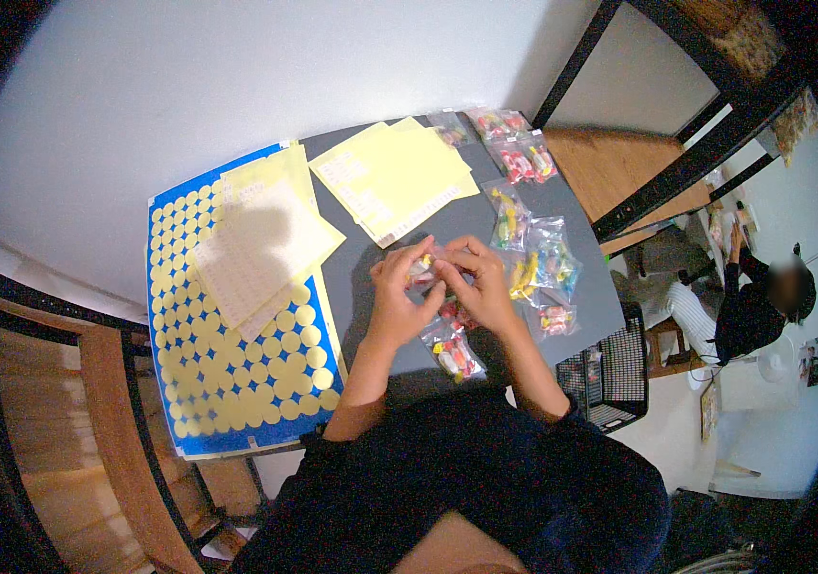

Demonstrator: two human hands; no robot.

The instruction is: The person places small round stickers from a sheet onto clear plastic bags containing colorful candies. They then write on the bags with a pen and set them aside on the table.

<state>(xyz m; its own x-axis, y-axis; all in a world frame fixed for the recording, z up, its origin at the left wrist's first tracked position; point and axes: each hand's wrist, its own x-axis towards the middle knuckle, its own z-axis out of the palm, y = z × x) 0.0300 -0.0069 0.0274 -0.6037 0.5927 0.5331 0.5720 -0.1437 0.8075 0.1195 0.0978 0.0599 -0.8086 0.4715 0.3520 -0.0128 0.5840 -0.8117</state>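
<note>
Above the dark table, my left hand and my right hand grip one small clear plastic bag between their fingertips. White and yellow pieces show inside it; fingers cover the rest. Just below the hands lies another clear bag with red, white and yellow pieces. Red pieces show between my wrists, partly hidden. To the right of my right hand are a bag with a yellow item, a bag of blue and green pieces and a small bag of red and white pieces.
A blue sheet with round pale-yellow stickers covers the table's left side, with printed label sheets on it. Yellow sheets lie at the back. More filled bags line the right edge. A black plastic basket stands beyond; a person sits farther right.
</note>
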